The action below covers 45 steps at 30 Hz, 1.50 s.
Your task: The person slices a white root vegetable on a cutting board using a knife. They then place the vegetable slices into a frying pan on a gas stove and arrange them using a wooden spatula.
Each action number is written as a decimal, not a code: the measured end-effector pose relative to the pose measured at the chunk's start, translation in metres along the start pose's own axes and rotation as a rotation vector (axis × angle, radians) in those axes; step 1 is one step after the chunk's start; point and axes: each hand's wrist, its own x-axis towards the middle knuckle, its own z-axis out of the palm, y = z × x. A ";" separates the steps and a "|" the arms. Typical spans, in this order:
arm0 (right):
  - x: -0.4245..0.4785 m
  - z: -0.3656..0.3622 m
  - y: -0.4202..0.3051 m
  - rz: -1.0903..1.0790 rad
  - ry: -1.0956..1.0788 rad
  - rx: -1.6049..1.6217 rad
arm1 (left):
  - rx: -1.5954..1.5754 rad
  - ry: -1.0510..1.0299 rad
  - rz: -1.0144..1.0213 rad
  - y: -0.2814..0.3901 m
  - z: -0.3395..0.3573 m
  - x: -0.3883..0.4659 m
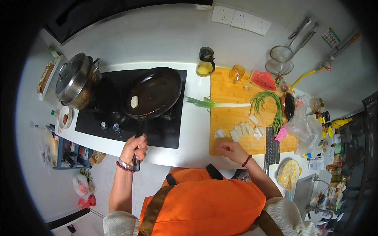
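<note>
My left hand (134, 150) is wrapped around the black handle of a frying pan (156, 94). The pan sits tilted over the black cooktop (165, 134), with one white slice (134, 102), probably tofu, at its left side. My right hand (233, 151) is over the front edge of a wooden cutting board (217, 88), its fingers curled; whether anything is between them cannot be seen. Just beyond those fingers lies a white piece (219, 133). More such slices (242, 128) are spread to its right, near a dark-bladed cleaver (272, 144).
A lidded steel pot (78, 81) stands at the cooktop's left. A leek (227, 105), long green beans (277, 112), a watermelon wedge (263, 80) and an eggplant (289, 106) lie on or beside the board. Behind it stands an oil jug (205, 66). A bowl (288, 174) with chopsticks sits at right.
</note>
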 end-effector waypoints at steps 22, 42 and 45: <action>0.014 -0.006 -0.007 0.024 -0.085 0.002 | 0.397 0.107 0.318 -0.018 0.000 -0.035; 0.027 0.009 0.000 -0.094 -0.065 -0.034 | 0.594 0.394 0.260 0.000 -0.012 -0.097; 0.029 0.011 0.005 -0.130 -0.077 -0.002 | 0.598 0.447 0.216 0.004 -0.013 -0.107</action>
